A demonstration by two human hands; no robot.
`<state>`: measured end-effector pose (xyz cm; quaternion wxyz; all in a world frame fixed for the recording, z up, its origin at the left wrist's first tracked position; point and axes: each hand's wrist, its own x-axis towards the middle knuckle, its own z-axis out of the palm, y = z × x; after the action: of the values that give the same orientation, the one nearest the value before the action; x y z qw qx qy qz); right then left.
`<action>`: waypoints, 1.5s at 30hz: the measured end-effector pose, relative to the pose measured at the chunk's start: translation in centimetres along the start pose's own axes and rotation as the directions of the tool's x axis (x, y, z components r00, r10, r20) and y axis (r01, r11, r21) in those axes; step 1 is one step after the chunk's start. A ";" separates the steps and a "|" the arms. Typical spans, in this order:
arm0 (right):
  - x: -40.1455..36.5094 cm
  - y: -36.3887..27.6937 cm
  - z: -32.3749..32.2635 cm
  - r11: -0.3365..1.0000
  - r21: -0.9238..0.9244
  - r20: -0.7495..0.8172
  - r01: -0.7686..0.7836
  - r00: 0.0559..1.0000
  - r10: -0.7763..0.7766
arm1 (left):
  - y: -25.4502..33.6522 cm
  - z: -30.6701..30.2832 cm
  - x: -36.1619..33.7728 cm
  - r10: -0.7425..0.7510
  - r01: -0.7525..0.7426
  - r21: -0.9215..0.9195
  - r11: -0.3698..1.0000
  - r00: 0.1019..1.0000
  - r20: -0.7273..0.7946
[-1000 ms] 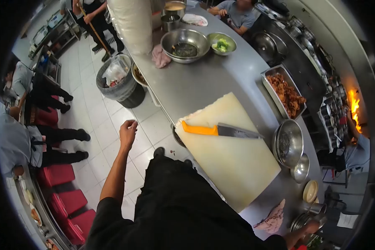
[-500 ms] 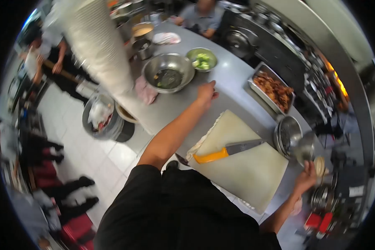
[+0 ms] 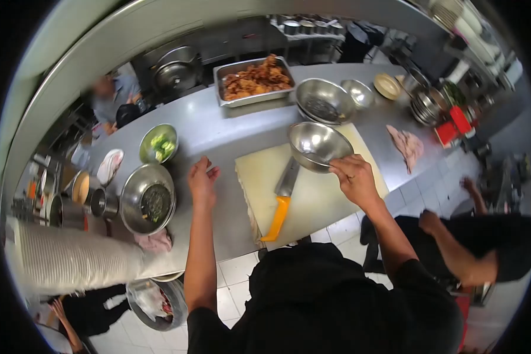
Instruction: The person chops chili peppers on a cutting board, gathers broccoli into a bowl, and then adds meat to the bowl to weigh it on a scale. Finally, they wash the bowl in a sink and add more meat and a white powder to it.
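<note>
My right hand (image 3: pixel 357 179) grips the rim of a small metal mixing bowl (image 3: pixel 310 141), holding it above the right half of the cutting board (image 3: pixel 312 203). The inside of that bowl looks bare. On the board, partly beside and below the bowl, lies a knife with a yellow handle (image 3: pixel 277 219), its blade pointing away from me. My left hand (image 3: pixel 202 180) hovers over the counter left of the board, fingers loosely bent and apart, with nothing in them. A green-tinted bowl of chopped green vegetable (image 3: pixel 162 148) and a larger metal bowl (image 3: pixel 130 209) stand to its left.
At the back, a metal pan (image 3: pixel 255 100) holds browned fried pieces. Stacked metal bowls (image 3: pixel 304 93) stand behind the board. Pink cloths (image 3: pixel 406 148) lie on the counter. Stacked pale containers (image 3: pixel 79 253) and a waste bin (image 3: pixel 180 292) are front left. A person in black (image 3: pixel 484 236) is at right.
The view has turned toward the right. My right hand has brought the small bowl from beside the stacked bowls to over the cutting board. My left hand remains empty.
</note>
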<state>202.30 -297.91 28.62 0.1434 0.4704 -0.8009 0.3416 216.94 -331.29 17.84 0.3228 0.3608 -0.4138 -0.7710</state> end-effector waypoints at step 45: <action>-13.5 17.9 -9.7 0.880 0.165 0.144 -0.446 0.893 0.426 | -15.2 8.4 -41.8 0.052 -0.022 0.196 0.980 0.987 -0.153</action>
<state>193.11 -276.63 20.79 -0.0255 0.3067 -0.8556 0.4163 229.15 -287.80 20.07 0.3320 0.4424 -0.4667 -0.6901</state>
